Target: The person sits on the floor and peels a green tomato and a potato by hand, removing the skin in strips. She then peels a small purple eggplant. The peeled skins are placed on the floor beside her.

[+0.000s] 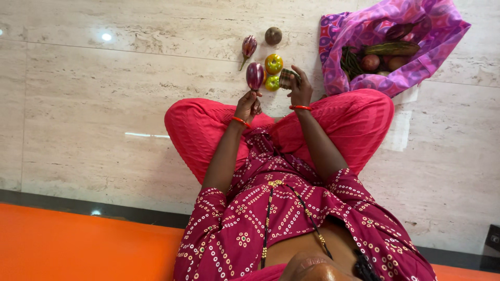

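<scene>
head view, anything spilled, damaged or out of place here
Nothing stands out. The left hand holds a purple brinjal by its stem, the right hand grips a small checked item, loose vegetables lie on the floor, and the purple bag sits open.

Both arms are stretched forward over crossed legs.
The left hand (248, 105) is pinched closed; the right hand (300, 89) is curled closed.

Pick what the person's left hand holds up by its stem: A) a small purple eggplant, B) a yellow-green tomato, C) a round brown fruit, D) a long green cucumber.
A: the left hand pinches the stem of the small purple eggplant, raised above the pale stone floor.
</scene>
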